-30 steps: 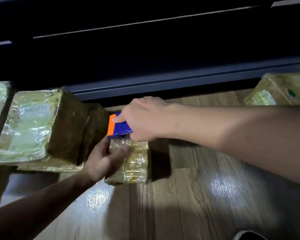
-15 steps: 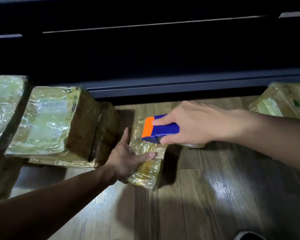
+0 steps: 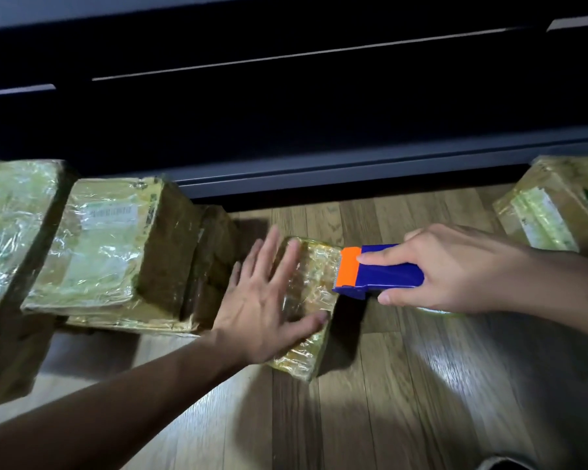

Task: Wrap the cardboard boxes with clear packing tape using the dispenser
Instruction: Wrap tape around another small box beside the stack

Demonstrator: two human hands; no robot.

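A: Pinning small box [image 3: 314, 286] flat on wood floor [image 3: 421, 385] w/ left hand [image 3: 265, 300], fingers spread, just beside bigger wrapped boxes [image 3: 95, 239].
B: Gripping dispenser [image 3: 381, 271] in right hand [image 3: 455, 269], curled round it, blade at box's rt edge.
A: Risking ragged tear or wrinkles, prob. from yanking at an angle; also risking box sliding under light palm.

Glossy crinkled tape on cardboard box [image 3: 311, 283]; glossy wood floor [image 3: 404, 385].
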